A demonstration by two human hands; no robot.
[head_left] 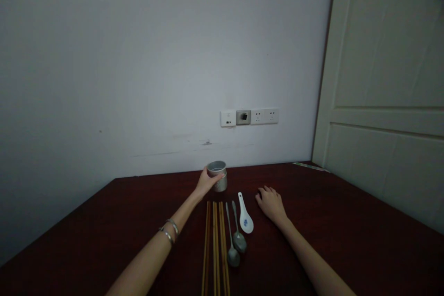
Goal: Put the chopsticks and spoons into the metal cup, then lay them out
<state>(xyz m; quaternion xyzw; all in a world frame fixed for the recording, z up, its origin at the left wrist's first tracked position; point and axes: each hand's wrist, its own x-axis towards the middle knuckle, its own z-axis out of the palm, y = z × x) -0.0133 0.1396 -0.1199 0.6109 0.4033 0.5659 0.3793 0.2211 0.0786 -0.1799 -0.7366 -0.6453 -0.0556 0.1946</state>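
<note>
My left hand (207, 182) grips a grey metal cup (221, 186) near the far side of the table, thumb across its front and fingers round its left side. The cup is upright with its open top showing. My right hand (272, 204) lies palm down on the table, fingers stretched out and holding nothing. Between my forearms lie several wooden chopsticks (216, 245), side by side and pointing away from me. To their right are a long-handled metal spoon (233, 256), a second metal spoon (239, 242) and a white ceramic spoon (246, 223) with a blue mark.
The dark red tabletop (156, 194) runs back to a pale wall (156, 78). Sockets and switches (264, 116) sit low on that wall. At right stands a light panelled door (385, 101). A thin printed strip (310, 166) lies at the far right table edge.
</note>
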